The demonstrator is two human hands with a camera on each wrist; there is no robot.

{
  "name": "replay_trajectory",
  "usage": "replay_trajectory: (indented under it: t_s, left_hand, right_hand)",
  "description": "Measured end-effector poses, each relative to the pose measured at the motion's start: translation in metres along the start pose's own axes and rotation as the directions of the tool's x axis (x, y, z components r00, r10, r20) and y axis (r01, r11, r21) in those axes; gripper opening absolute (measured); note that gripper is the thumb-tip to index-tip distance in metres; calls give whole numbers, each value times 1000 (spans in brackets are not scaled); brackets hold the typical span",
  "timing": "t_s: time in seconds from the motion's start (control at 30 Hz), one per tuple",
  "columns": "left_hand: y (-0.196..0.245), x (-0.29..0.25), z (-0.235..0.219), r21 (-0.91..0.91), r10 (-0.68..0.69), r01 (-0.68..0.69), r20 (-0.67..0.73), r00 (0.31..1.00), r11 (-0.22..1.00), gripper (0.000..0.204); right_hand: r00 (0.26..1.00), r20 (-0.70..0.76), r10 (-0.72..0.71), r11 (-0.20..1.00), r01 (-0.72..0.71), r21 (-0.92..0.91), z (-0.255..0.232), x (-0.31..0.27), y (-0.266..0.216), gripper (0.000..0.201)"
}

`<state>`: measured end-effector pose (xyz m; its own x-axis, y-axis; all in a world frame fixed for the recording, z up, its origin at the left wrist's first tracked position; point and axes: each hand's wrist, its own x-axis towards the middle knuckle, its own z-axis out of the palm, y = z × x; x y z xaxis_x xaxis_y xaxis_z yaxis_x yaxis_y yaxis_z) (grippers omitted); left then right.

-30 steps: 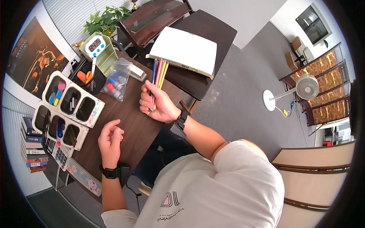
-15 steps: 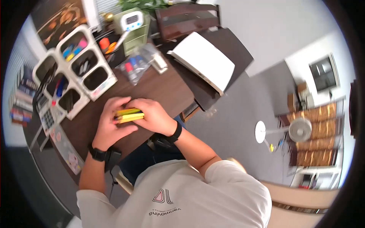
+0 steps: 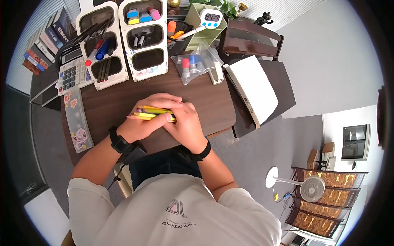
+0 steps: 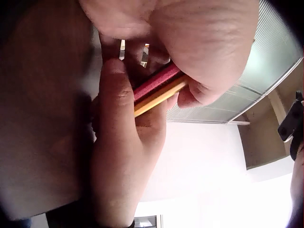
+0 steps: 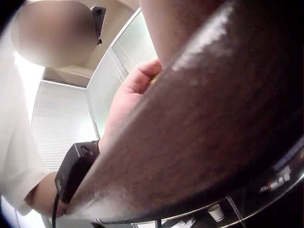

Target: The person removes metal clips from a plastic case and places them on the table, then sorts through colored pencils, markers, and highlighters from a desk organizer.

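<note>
Several colored pencils (image 3: 143,116), mostly yellow, lie as a bundle between both hands over the brown desk. My left hand (image 3: 139,125) grips them from the left, its thumb across the bundle and its fingers reaching over to the other hand. From the right, my right hand (image 3: 186,125) holds their other ends, its fingers meeting the left ones. Up close in the left wrist view, a red pencil (image 4: 156,83) and a yellow pencil (image 4: 161,96) run between the two hands. The desk surface (image 5: 190,123) hides much of the grip in the right wrist view.
On the desk (image 3: 106,102) stand white organizers (image 3: 143,76) with markers and pencils, a calculator (image 3: 72,78), a sticker-covered clear strip (image 3: 78,123), a bag of markers (image 3: 197,65), a stapler (image 3: 215,74), and a green holder with a timer (image 3: 211,17). A white device (image 3: 254,90) sits to the right.
The right hand, earlier holding the pencils upright alone, has brought them down and sideways to the left hand. The left hand has taken hold too. The head view has turned.
</note>
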<state>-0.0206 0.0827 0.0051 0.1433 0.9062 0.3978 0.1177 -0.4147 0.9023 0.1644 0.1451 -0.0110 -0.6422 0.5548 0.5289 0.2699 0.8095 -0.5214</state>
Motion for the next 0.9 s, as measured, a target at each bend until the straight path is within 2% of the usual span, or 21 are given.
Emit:
replay_trajectory:
  t_s: [0.03,0.1,0.13,0.23,0.3,0.33,0.37,0.4,0.43,0.5,0.73,0.83,0.9]
  left_hand:
    - [-3,-1,1,0,-1,1,-1,1000,1000,37]
    - [-9,-3,4,-206,-127,103,-108,986,973,29]
    - [-9,-3,4,-206,-127,103,-107,986,973,29]
    - [-10,-3,3,-388,-245,184,-115,963,903,28]
    - [-15,-3,1,-399,-263,188,-141,955,897,29]
    - [-15,-3,-1,-522,-342,230,-128,931,821,29]
    - [-16,-3,-3,-634,-418,263,-104,902,727,30]
    - [-20,-3,-4,-677,-410,246,-90,908,693,29]
    - [-23,-4,-4,-675,-408,246,-90,908,696,29]
    - [-25,-4,-7,-712,-405,242,-64,912,659,29]
    - [-23,-3,-6,-669,-380,263,-32,924,696,28]
    - [-27,-4,-6,-691,-372,251,-27,928,677,31]
    - [-25,-4,-5,-689,-382,245,-50,923,683,34]
  right_hand:
    - [1000,1,0,1000,0,1,0,0,-1,38]
    - [997,24,69,997,-70,22,-2,0,-4,43]
    - [997,23,69,997,-70,21,-3,1,-5,43]
    - [994,61,95,994,-98,56,-5,4,-7,45]
    - [991,50,124,986,-129,110,-7,3,-9,43]
    - [991,48,123,986,-128,110,-8,3,-8,43]
    - [986,33,161,966,-165,201,-9,2,-8,40]
    - [980,21,200,936,-197,293,-10,2,-8,37]
    - [980,18,198,936,-195,295,-11,2,-9,37]
    - [953,51,298,891,-298,342,-11,1,-9,30]
    - [938,42,343,868,-334,367,-14,-1,-8,21]
    - [950,25,312,876,-297,381,-14,-1,-8,19]
    - [921,69,383,841,-378,387,-15,-2,-11,19]
